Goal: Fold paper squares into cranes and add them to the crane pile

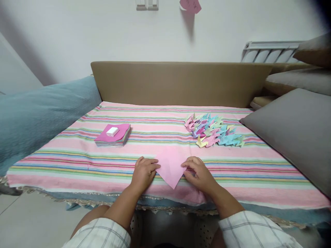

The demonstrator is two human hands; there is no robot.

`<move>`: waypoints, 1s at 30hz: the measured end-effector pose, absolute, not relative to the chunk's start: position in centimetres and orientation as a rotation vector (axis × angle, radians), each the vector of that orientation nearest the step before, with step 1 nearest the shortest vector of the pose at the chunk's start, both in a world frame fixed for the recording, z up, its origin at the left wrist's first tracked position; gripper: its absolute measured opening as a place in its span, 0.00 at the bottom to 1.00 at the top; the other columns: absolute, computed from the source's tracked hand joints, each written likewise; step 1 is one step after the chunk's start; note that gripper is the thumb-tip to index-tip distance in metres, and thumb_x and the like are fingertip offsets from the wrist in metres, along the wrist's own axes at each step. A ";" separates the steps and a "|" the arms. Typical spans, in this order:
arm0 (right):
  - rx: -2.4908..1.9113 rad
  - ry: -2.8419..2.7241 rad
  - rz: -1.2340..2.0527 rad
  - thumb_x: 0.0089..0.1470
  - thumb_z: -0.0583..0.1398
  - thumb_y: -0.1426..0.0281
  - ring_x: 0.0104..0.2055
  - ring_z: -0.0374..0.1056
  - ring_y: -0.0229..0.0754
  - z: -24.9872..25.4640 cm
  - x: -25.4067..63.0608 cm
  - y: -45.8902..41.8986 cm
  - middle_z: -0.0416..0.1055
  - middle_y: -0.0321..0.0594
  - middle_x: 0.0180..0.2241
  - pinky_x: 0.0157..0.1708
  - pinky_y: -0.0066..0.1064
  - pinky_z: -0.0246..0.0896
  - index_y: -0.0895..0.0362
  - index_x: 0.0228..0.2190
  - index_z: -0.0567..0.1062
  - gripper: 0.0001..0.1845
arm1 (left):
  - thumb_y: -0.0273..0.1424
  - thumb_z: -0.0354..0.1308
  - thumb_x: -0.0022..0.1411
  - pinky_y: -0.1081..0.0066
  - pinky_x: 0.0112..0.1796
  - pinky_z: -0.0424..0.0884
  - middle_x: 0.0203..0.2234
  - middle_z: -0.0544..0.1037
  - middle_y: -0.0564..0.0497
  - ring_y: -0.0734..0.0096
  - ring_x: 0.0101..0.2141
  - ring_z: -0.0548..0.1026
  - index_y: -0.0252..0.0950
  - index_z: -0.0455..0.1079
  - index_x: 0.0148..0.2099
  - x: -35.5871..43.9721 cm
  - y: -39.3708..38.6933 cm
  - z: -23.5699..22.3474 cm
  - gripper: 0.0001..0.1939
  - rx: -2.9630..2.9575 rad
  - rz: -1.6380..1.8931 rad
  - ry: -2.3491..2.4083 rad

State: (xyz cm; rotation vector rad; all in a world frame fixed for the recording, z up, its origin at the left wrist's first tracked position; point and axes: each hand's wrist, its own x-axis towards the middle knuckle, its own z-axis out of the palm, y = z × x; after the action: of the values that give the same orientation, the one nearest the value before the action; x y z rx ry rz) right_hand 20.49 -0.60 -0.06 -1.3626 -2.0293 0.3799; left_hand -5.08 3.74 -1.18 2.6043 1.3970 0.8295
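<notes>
A pink square sheet of paper (171, 167) lies turned like a diamond on the striped cloth, one corner toward me. A faint crease runs down its middle. My left hand (145, 171) pinches its left corner between thumb and fingers. At the opposite corner, my right hand (198, 172) grips the paper with thumb and forefinger. Beyond my right hand sits a heap of folded paper cranes (213, 131) in pink, blue, yellow, green and purple. Off to the left is a stack of coloured paper (124, 136), with a small white block (112, 131) on its magenta top sheet.
The striped cloth (77, 151) covers a seat with a brown backrest (170, 82). A blue cushioned armrest (46, 110) bounds the left side. Grey cushions (297, 127) are piled at the right. A pink note (190, 5) hangs on the wall.
</notes>
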 end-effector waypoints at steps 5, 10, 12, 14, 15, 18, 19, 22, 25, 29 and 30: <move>-1.421 -2.160 0.369 0.41 0.59 0.71 0.60 0.47 0.54 -0.8 20.4 -0.4 0.54 0.47 0.58 0.56 0.49 0.45 0.53 0.47 0.71 0.27 | 0.23 0.55 0.54 0.51 0.53 0.55 0.42 0.78 0.52 0.65 0.43 0.74 0.46 0.75 0.37 -5.0 3.6 -0.9 0.13 2.593 0.813 1.400; -1.462 -2.174 0.390 0.43 0.57 0.72 0.60 0.48 0.53 -1.3 20.4 0.1 0.54 0.46 0.58 0.56 0.49 0.45 0.51 0.47 0.72 0.26 | 0.23 0.55 0.53 0.51 0.53 0.55 0.42 0.78 0.52 0.64 0.43 0.73 0.46 0.75 0.36 -5.0 3.6 -0.6 0.13 2.583 0.788 1.405; -1.455 -2.174 0.390 0.44 0.57 0.71 0.60 0.48 0.53 -1.5 20.6 0.3 0.55 0.47 0.58 0.56 0.49 0.47 0.52 0.46 0.73 0.24 | 0.23 0.56 0.53 0.51 0.53 0.55 0.43 0.78 0.52 0.64 0.43 0.73 0.46 0.75 0.36 -5.1 3.6 -0.6 0.13 2.578 0.774 1.418; -1.453 -2.166 0.385 0.45 0.57 0.72 0.60 0.49 0.52 -1.7 20.8 0.5 0.56 0.48 0.57 0.55 0.49 0.48 0.53 0.45 0.74 0.22 | 0.24 0.56 0.53 0.50 0.53 0.55 0.43 0.78 0.52 0.63 0.44 0.73 0.47 0.75 0.36 -5.2 3.6 -0.5 0.13 2.575 0.762 1.425; -1.454 -2.158 0.383 0.45 0.57 0.72 0.60 0.49 0.52 -1.8 20.9 0.6 0.57 0.48 0.57 0.55 0.48 0.48 0.53 0.44 0.74 0.22 | 0.24 0.56 0.53 0.50 0.52 0.55 0.43 0.77 0.52 0.63 0.44 0.73 0.47 0.75 0.36 -5.2 3.6 -0.5 0.13 2.572 0.756 1.429; -1.454 -2.124 0.382 0.44 0.56 0.74 0.58 0.51 0.51 -2.0 21.1 0.8 0.59 0.48 0.55 0.56 0.47 0.49 0.54 0.43 0.75 0.21 | 0.25 0.55 0.53 0.50 0.53 0.54 0.44 0.77 0.52 0.62 0.45 0.72 0.47 0.75 0.36 -5.3 3.6 -0.4 0.12 2.559 0.744 1.432; -1.454 -2.113 0.379 0.44 0.56 0.75 0.58 0.52 0.51 -2.0 21.1 0.8 0.59 0.48 0.55 0.56 0.47 0.49 0.54 0.43 0.75 0.21 | 0.25 0.55 0.53 0.50 0.53 0.54 0.44 0.77 0.52 0.62 0.45 0.72 0.47 0.76 0.36 -5.3 3.6 -0.4 0.12 2.556 0.739 1.429; -1.471 -2.079 0.363 0.45 0.54 0.77 0.57 0.54 0.50 -2.0 21.1 1.0 0.61 0.48 0.54 0.56 0.46 0.50 0.55 0.41 0.76 0.21 | 0.25 0.56 0.53 0.50 0.53 0.54 0.45 0.76 0.51 0.62 0.46 0.71 0.46 0.76 0.36 -5.4 3.7 -0.3 0.12 2.552 0.721 1.418; -1.492 -2.055 0.335 0.47 0.53 0.77 0.56 0.55 0.49 -2.0 21.2 1.1 0.62 0.47 0.53 0.56 0.45 0.51 0.55 0.40 0.77 0.19 | 0.26 0.56 0.53 0.51 0.53 0.55 0.46 0.76 0.51 0.62 0.46 0.71 0.46 0.76 0.37 -5.5 3.7 -0.3 0.12 2.549 0.709 1.423; -1.481 -2.041 0.310 0.51 0.53 0.75 0.55 0.56 0.49 -2.0 21.2 1.2 0.63 0.47 0.52 0.55 0.45 0.53 0.54 0.37 0.78 0.15 | 0.26 0.56 0.53 0.51 0.52 0.56 0.46 0.75 0.52 0.62 0.47 0.70 0.47 0.76 0.37 -5.8 3.8 -0.3 0.12 2.550 0.713 1.443; -1.476 -2.039 0.311 0.51 0.53 0.74 0.55 0.56 0.49 -2.1 21.3 1.2 0.64 0.46 0.52 0.54 0.46 0.53 0.53 0.36 0.78 0.15 | 0.26 0.56 0.53 0.51 0.52 0.56 0.46 0.75 0.52 0.62 0.47 0.70 0.47 0.76 0.37 -5.8 3.8 -0.3 0.12 2.549 0.718 1.449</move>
State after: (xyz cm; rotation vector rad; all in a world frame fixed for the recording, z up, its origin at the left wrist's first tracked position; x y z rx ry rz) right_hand 21.27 1.21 -2.05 -1.4760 -2.0388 0.3109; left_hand -5.81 3.76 -0.32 2.5491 1.4487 0.7179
